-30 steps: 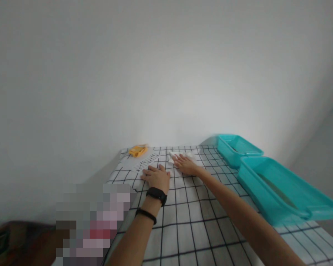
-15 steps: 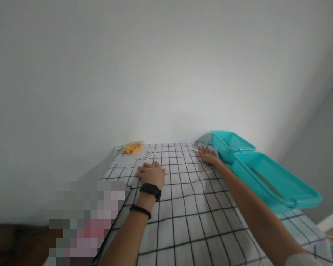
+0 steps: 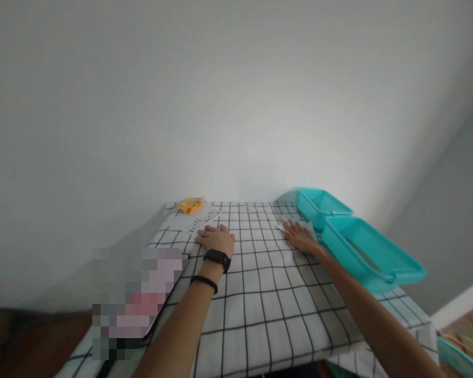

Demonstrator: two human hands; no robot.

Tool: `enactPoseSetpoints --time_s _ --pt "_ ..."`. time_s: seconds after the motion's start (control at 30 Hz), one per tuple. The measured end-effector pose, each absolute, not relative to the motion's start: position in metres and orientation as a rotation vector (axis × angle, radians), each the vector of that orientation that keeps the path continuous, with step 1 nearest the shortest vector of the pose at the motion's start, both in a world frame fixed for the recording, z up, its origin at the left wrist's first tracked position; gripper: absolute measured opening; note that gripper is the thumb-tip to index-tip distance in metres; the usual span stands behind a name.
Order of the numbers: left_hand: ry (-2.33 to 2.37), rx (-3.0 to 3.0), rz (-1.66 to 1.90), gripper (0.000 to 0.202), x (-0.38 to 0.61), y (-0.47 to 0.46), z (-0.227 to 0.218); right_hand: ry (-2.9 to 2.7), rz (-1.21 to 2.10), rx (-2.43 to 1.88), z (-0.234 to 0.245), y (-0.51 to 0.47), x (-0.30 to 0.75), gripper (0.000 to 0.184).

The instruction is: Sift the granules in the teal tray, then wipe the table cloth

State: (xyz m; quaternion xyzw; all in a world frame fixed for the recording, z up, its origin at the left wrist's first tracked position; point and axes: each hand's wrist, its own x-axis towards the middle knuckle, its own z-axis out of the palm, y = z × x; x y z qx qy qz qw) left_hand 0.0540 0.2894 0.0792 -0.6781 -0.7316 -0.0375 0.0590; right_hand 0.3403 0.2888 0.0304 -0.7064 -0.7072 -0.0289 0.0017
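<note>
My left hand (image 3: 217, 239) lies flat on the checked tablecloth (image 3: 256, 304), fingers spread, with a dark watch and a black band on the wrist. Just beyond its fingertips is a white slotted piece (image 3: 202, 221), beside a pale sheet (image 3: 179, 221). My right hand (image 3: 299, 237) rests palm down with fingers apart on a white cloth or tissue (image 3: 309, 228), pressing it against the table. Part of that white piece is hidden under the hand. The nearer turquoise basket (image 3: 339, 247) stands close to the right of this hand.
A second turquoise basket (image 3: 311, 207) stands behind the nearer one, by the wall. At the far left lies a yellow item (image 3: 190, 206), its kind unclear. A blurred-out flat object (image 3: 153, 294) lies along the table's left edge.
My right hand has moved nearer to me with the white cloth or tissue under it. The left hand stays in about the same place. The view has shifted to show the table's front edge.
</note>
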Motion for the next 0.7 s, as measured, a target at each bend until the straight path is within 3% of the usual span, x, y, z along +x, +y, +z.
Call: enactPoseSetpoints --time_s 0.7 --pt "-2.333 -2.070 -0.229 0.054 0.054 0.283 0.086 -2.273 -0.137 -2.069 0.013 0.240 0.324 0.058"
